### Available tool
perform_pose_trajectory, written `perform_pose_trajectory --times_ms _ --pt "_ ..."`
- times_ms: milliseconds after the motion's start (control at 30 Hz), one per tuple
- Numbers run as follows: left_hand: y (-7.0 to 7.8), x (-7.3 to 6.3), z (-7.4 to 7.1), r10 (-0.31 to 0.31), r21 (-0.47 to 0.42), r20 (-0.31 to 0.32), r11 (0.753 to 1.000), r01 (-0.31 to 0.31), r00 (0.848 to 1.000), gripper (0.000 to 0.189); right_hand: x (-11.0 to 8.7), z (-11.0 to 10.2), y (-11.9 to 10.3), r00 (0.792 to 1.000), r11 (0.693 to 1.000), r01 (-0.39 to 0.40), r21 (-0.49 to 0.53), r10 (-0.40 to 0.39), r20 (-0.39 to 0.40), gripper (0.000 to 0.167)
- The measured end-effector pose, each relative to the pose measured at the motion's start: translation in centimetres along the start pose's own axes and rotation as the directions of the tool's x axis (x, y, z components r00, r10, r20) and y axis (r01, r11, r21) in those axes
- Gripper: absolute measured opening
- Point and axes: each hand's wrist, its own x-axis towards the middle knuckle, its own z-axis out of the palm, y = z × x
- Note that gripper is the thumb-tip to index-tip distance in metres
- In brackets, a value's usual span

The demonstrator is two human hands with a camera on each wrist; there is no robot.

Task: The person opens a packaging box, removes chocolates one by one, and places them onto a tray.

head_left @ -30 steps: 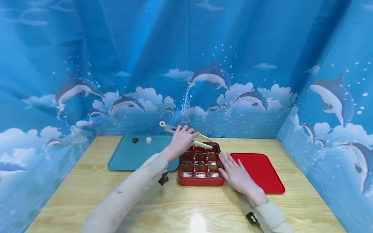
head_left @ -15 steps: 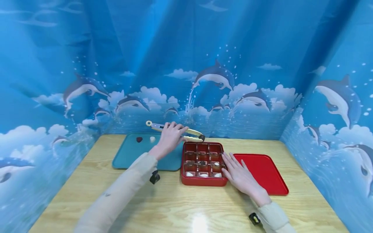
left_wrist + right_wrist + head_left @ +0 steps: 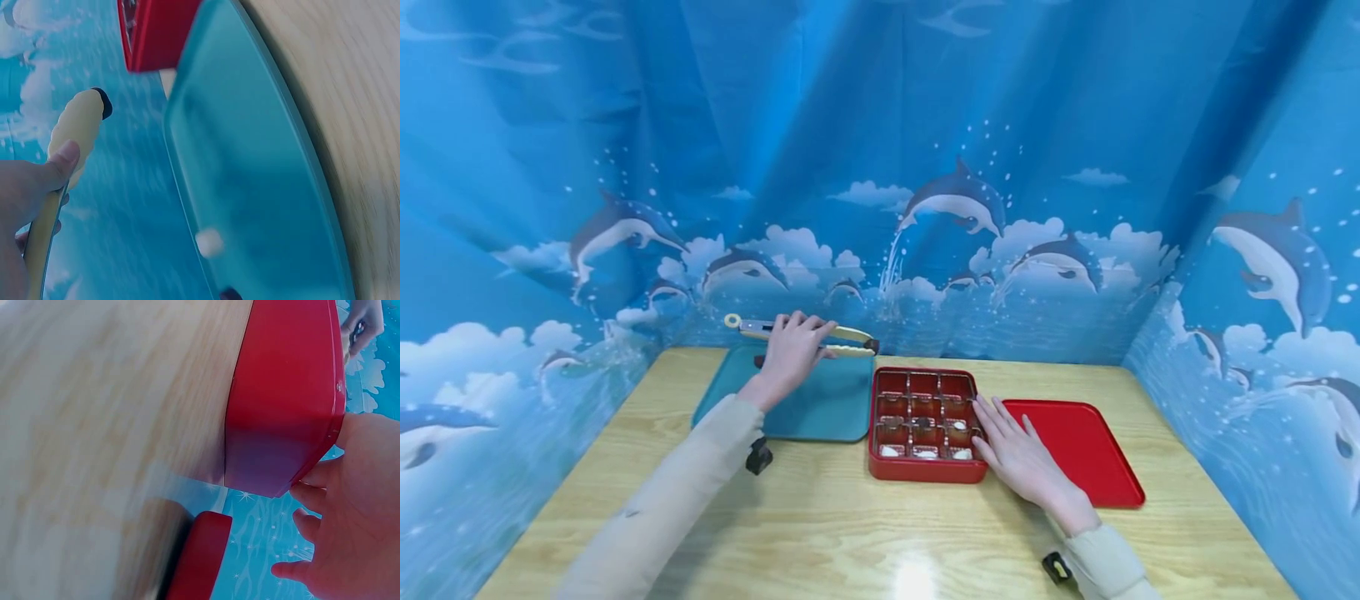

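My left hand (image 3: 786,354) grips a pair of cream-tipped kitchen tongs (image 3: 848,351) above the teal tray. Pinched in the tongs' tips is a dark chocolate (image 3: 871,345), of which the left wrist view shows just a dark edge (image 3: 105,103). On the teal tray (image 3: 269,156) lie a white piece (image 3: 209,242) and a dark piece (image 3: 230,294); in the head view my left hand hides the white one. The fingers of my right hand (image 3: 1018,457) lie extended against the right side of the red compartment box (image 3: 928,472). White and dark pieces sit in its nearer compartments.
A flat red lid or tray (image 3: 1078,454) lies right of the box, partly behind my right hand. The wooden table (image 3: 835,533) stretches in front. A blue dolphin-print curtain (image 3: 865,167) closes off the back and sides.
My left hand has moved left from over the box to over the teal tray, carrying the tongs and the dark chocolate in their tips. My right hand stays at the box.
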Motion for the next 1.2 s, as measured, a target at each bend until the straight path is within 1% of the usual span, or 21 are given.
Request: perform_pose_trajectory --times_ms 200,300,433,533,633,733,867,1033,1200 --pt "-2.5 -0.8 0.3 -0.014 0.065 0.034 0.998 0.012 0.999 0.042 -0.1 0.0 0.3 1.0 1.0 -0.009 0.0 0.009 0.002 0.064" --pt "-3.3 -1.1 0.6 -0.019 0.099 0.063 0.995 0.013 0.998 0.039 -0.2 0.1 0.4 1.0 1.0 -0.012 0.0 0.012 0.005 0.065" --pt "-3.9 -1.2 1.2 -0.021 0.151 0.087 0.988 0.008 0.996 0.038 -0.2 0.1 0.4 1.0 1.0 -0.013 0.006 0.013 0.013 0.065" --pt "-4.1 -1.1 1.6 -0.004 0.201 0.094 0.979 -0.015 0.996 0.038 -0.2 0.1 0.4 1.0 1.0 -0.012 0.017 0.012 0.014 0.065" --pt "-3.9 -0.9 2.0 0.014 0.252 0.106 0.967 -0.04 0.994 0.039 -0.2 0.3 0.5 1.0 1.0 -0.008 0.014 0.008 0.004 0.065" --pt "-3.7 -0.6 2.3 0.014 0.275 0.127 0.96 -0.049 0.992 0.04 -0.1 0.3 0.5 1.0 1.0 -0.004 0.006 0.004 0.002 0.066" --pt "-3.5 -0.2 2.7 0.006 0.277 0.159 0.96 -0.05 0.987 0.042 0.0 0.2 0.3 1.0 1.0 -0.014 0.011 0.013 0.021 0.067" --pt "-3.3 0.2 3.1 -0.002 0.27 0.189 0.961 -0.05 0.982 0.042 0.0 0.1 0.2 1.0 1.0 -0.01 0.013 0.009 0.022 0.066" --pt "-3.0 0.4 3.6 -0.019 0.25 0.196 0.968 -0.031 0.98 0.038 0.0 0.1 0.2 1.0 1.0 -0.012 0.011 0.011 0.016 0.066"
